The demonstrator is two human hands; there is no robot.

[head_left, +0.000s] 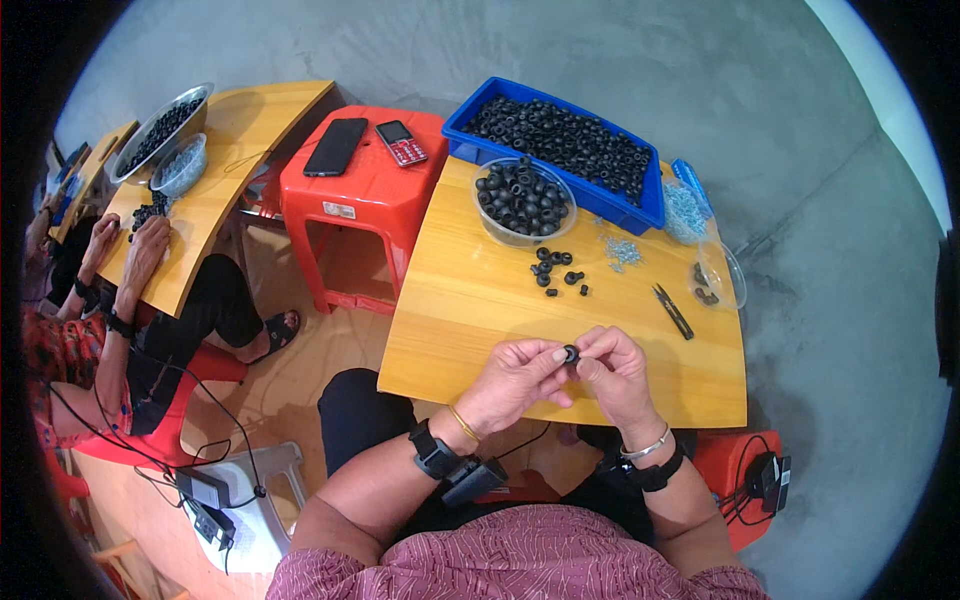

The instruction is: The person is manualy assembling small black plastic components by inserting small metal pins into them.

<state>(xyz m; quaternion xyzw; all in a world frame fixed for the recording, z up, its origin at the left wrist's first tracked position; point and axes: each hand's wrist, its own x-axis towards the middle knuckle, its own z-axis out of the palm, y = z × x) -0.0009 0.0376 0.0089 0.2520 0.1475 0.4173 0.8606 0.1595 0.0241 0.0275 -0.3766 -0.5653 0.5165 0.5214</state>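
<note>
Both my hands meet over the near edge of the wooden table. Between them is a small round black part with a hole in it. My left hand pinches it from the left with thumb and forefinger. On the other side, the fingers of my right hand close on the same part. Beyond my hands lie several loose black parts and a small heap of pale, shiny pieces. To the right rests a pair of black thread snips.
A clear bowl of black parts and a blue tray full of them stand at the back. Clear containers sit at the right edge. Two phones lie on a red stool. A co-worker's hands work at the left table.
</note>
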